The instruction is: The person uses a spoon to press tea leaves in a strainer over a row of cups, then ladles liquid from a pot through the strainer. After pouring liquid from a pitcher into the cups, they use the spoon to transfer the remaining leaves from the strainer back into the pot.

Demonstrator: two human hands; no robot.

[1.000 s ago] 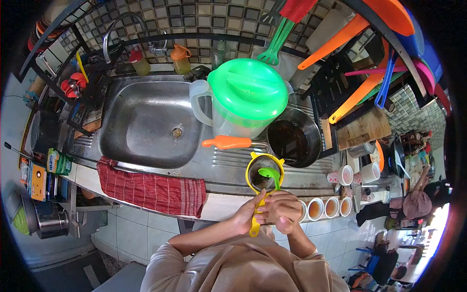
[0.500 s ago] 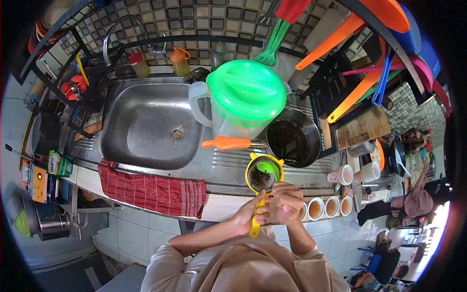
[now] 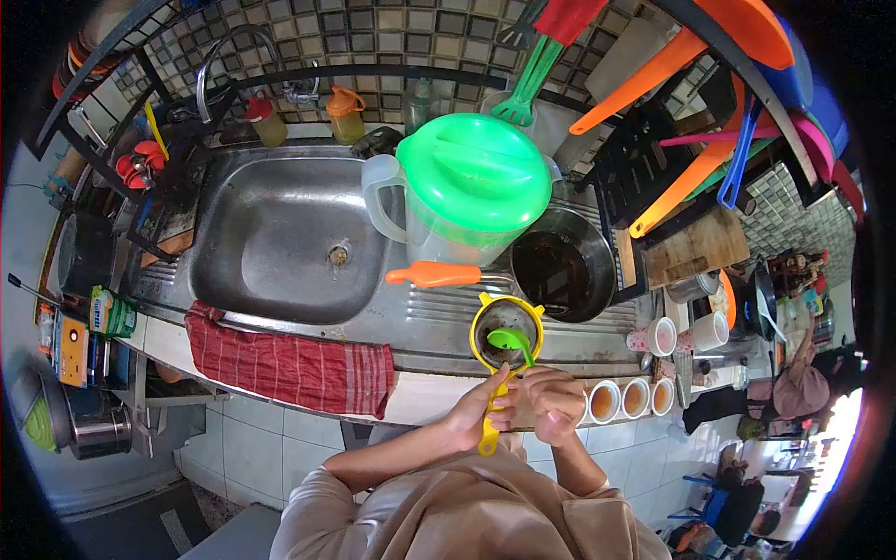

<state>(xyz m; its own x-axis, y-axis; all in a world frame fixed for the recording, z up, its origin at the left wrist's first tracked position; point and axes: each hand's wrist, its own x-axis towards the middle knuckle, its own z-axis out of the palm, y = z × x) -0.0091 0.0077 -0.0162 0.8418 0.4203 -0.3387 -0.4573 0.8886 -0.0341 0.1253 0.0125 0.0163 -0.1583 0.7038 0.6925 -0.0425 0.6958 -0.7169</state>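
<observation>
My left hand [image 3: 474, 411] is closed round the handle of a yellow strainer [image 3: 479, 345], held over the counter's front edge. Dark residue lies in its mesh. With my right hand [image 3: 553, 401] I grip a green spoon [image 3: 509, 340], whose bowl is inside the strainer. Just beyond the strainer stand a clear pitcher with a green lid [image 3: 474, 173] and a metal pot [image 3: 562, 266] with dark liquid in it. The pot's orange handle [image 3: 434, 273] points left, in front of the pitcher. To the right of my right hand, several cups [image 3: 604, 401] hold orange-brown liquid.
A steel sink [image 3: 289, 243] lies to the left, with a red cloth [image 3: 289, 359] over the counter edge. Two spotted cups [image 3: 653, 337] lie on their sides at the right. Orange and blue utensils [image 3: 737, 154] hang at upper right. Another person [image 3: 793, 387] is farther right.
The green spoon has shifted within the strainer, its bowl now lower and nearer me. My right hand has turned slightly and moved a little. The strainer stays nearly in place.
</observation>
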